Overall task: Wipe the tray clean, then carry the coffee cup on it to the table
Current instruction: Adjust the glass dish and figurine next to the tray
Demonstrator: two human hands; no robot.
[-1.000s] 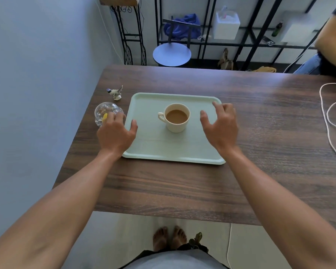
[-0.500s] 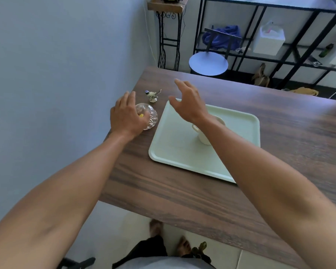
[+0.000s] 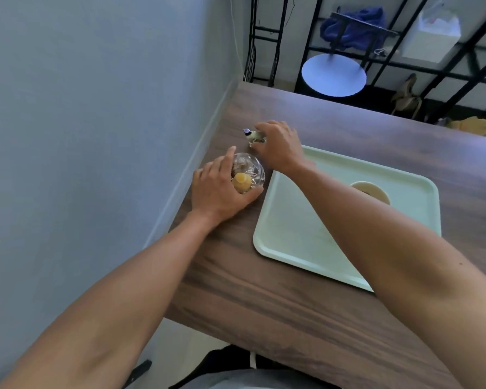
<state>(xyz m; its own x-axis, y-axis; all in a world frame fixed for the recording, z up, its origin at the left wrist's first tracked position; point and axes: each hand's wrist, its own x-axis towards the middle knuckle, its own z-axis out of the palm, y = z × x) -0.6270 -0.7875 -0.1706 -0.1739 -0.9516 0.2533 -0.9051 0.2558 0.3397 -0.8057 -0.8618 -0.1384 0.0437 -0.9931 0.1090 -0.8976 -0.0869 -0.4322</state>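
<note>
A pale green tray (image 3: 306, 220) lies on the dark wooden table (image 3: 264, 290). On its far right part stands a cream coffee cup (image 3: 373, 190) with coffee in it, half hidden by my right forearm. My left hand (image 3: 216, 192) is wrapped around a small glass bowl (image 3: 250, 169) left of the tray, with something yellow inside. My right hand (image 3: 281, 150) reaches across the tray's far left corner. Its fingers and thumb close on the tail end of a small bird figurine (image 3: 252, 136).
A pale wall (image 3: 96, 136) runs close along the table's left edge. Beyond the far edge stand a round blue stool (image 3: 333, 75) and a black metal shelf (image 3: 460, 66) with a white box and blue cloth. The near table edge is just below my arms.
My view swung left. My right hand crossed over the tray from its right side to the bird figurine. My left hand moved from the tray's left rim onto the glass bowl.
</note>
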